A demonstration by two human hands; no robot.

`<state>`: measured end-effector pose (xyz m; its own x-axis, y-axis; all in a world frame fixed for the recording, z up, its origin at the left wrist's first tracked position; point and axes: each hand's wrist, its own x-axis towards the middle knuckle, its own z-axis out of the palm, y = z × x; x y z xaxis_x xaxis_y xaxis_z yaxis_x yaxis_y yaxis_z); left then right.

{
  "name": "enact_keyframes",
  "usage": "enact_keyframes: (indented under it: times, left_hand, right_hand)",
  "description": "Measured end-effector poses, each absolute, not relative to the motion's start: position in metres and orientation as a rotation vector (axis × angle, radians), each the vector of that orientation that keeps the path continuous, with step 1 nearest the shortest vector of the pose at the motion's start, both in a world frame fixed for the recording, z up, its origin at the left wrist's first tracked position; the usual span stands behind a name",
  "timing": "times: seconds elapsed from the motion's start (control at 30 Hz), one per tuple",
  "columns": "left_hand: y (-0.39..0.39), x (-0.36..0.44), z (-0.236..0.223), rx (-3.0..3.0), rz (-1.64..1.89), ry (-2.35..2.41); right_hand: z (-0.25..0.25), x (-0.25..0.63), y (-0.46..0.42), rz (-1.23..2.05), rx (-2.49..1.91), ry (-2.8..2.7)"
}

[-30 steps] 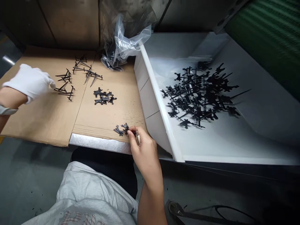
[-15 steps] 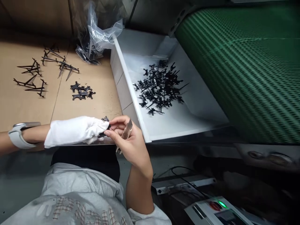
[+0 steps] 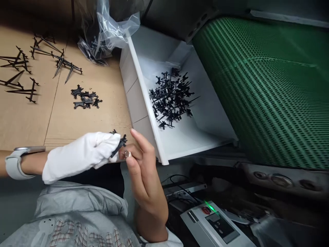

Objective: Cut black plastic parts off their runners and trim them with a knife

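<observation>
My left hand [image 3: 82,154], in a white glove, pinches a small black plastic part [image 3: 118,145] at the near edge of the cardboard sheet [image 3: 77,120]. My bare right hand [image 3: 140,168] meets it from the right, fingers curled round a small metal blade [image 3: 128,154] that touches the part, with the index finger raised. A grey watch sits on my left wrist.
Several black plastic sprues [image 3: 28,73] and a small pile of cut parts [image 3: 84,99] lie on the cardboard. A clear bag [image 3: 105,34] is at the back. A white bin [image 3: 218,133] holds many black parts [image 3: 171,97]. A green conveyor belt [image 3: 269,89] runs on the right; a control box [image 3: 216,223] sits below.
My gloved left hand came from the far left to the near edge and took the part. My right hand lifted off the cardboard and turned the blade toward it. The view swung right.
</observation>
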<state>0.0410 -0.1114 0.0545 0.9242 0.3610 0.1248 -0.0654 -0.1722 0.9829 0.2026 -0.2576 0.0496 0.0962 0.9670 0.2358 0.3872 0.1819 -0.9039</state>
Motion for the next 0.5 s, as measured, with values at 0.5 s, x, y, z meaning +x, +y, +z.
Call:
enact_keyframes:
  times: [0.5]
  left_hand:
    - [-0.130, 0.044, 0.054, 1.309, 0.465, 0.348]
  right_hand:
    - [0.034, 0.193, -0.261, 0.492, -1.309, -1.529]
